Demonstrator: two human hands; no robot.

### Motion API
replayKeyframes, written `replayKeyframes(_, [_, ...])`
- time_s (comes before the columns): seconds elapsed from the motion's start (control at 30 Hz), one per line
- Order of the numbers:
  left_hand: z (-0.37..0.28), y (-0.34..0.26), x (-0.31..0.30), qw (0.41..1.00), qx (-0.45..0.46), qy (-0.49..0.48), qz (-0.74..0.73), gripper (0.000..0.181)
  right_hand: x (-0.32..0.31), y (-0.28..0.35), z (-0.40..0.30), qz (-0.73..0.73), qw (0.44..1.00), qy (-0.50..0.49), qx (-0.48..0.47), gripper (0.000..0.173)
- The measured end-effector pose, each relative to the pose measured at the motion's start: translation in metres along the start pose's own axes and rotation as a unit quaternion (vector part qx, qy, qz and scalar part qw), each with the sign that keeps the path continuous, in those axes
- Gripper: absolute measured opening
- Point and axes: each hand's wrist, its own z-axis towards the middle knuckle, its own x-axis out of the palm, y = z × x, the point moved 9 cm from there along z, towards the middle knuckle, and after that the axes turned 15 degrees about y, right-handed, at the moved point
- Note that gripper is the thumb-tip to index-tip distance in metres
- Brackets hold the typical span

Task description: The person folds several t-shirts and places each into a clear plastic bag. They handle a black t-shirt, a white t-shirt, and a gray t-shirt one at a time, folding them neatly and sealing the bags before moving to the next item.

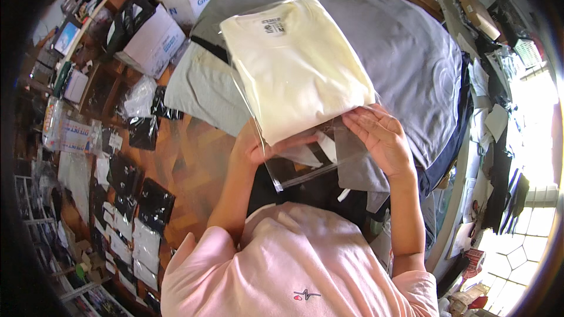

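Note:
A folded cream T-shirt (299, 75) lies inside a clear plastic bag (304, 177), its printed neck label towards the far end. The bag's near end hangs past the shirt towards my body. My left hand (257, 144) holds the package from below at its near left corner, its fingers partly seen through the film. At the near right corner, my right hand (380, 135) grips the package, fingertips against the shirt's lower edge. Under and beyond the package spreads grey cloth (396, 53), with a lighter grey piece (202, 83) to the left.
Open white cardboard boxes (152, 42) holding dark items stand at the far left. Black plastic-wrapped packets (156, 202) and white ones (145, 246) lie in rows left of the wooden floor (194, 158). A cluttered ledge (458, 202) runs along the right, beside a bright window (515, 251).

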Motion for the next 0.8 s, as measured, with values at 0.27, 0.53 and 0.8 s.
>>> replayKeyframes(0.27, [-0.058, -0.031, -0.033, 0.953, 0.027, -0.263, 0.146, 0.061, 0.003, -0.008, 0.001, 0.156, 0.987, 0.007, -0.033, 0.037])
replayKeyframes(0.53, [0.112, -0.074, 0.003, 0.932, 0.009, -0.094, 0.351, 0.046, -0.046, 0.053, -0.010, -0.019, 0.970, -0.165, -0.179, 0.049])
replayKeyframes(0.8, [0.109, -0.054, 0.007, 0.949, 0.063, -0.122, 0.284, 0.077, -0.056, 0.040, -0.030, -0.258, 0.944, -0.202, -0.043, 0.029])
